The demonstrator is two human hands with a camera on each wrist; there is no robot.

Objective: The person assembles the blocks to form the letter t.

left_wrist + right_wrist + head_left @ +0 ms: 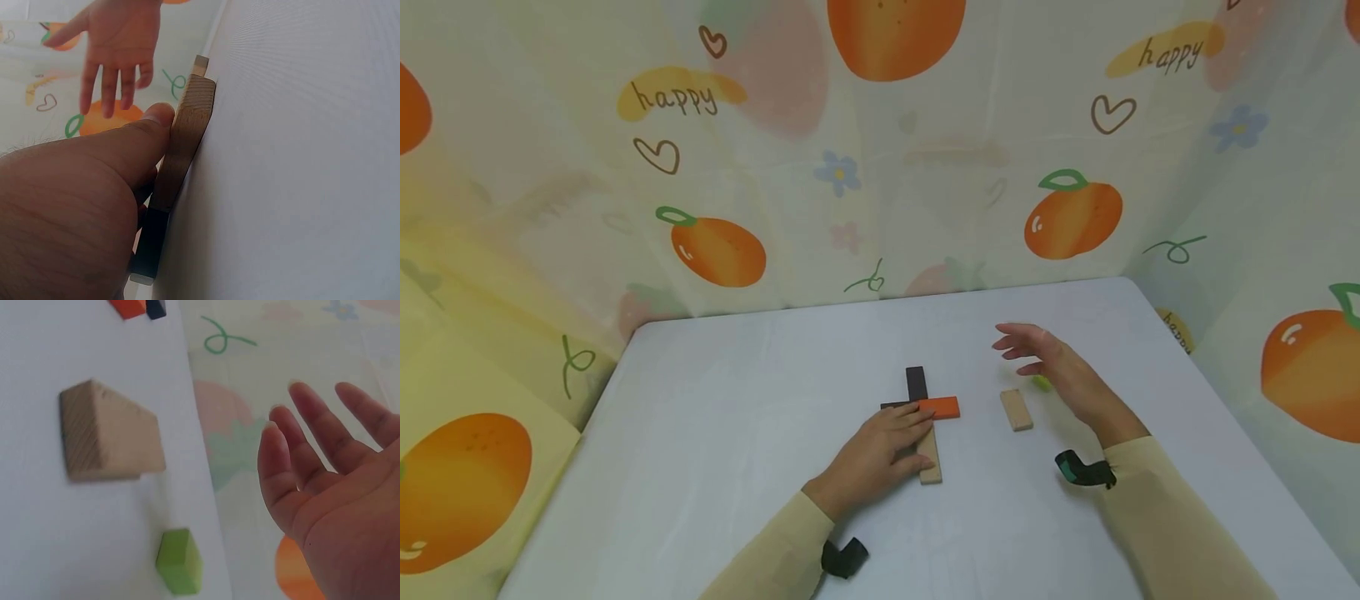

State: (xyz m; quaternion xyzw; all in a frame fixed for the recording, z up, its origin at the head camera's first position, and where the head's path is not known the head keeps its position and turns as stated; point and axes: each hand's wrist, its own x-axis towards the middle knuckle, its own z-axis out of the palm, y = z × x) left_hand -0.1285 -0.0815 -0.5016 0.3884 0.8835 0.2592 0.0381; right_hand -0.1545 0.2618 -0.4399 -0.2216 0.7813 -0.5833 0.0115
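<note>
Flat blocks lie in a cross shape on the white table. A black block point(916, 383) points to the back, an orange block point(946, 407) to the right, and a plain wooden block point(931, 467) to the front. Part of another dark block point(891, 405) shows on the left. My left hand point(872, 446) rests over the middle, fingers extended, hiding where the blocks meet; its thumb touches the plain block's top. Raised above the table, my right hand point(1060, 375) has loosely spread fingers and holds nothing. Below it are a loose wooden block point(119, 434) and a green block point(180, 559).
The white tabletop point(715, 450) has its far edge against a fruit-patterned cloth point(880, 200), which also rises at both sides. Dark straps point(1086, 469) stick out from both wrists.
</note>
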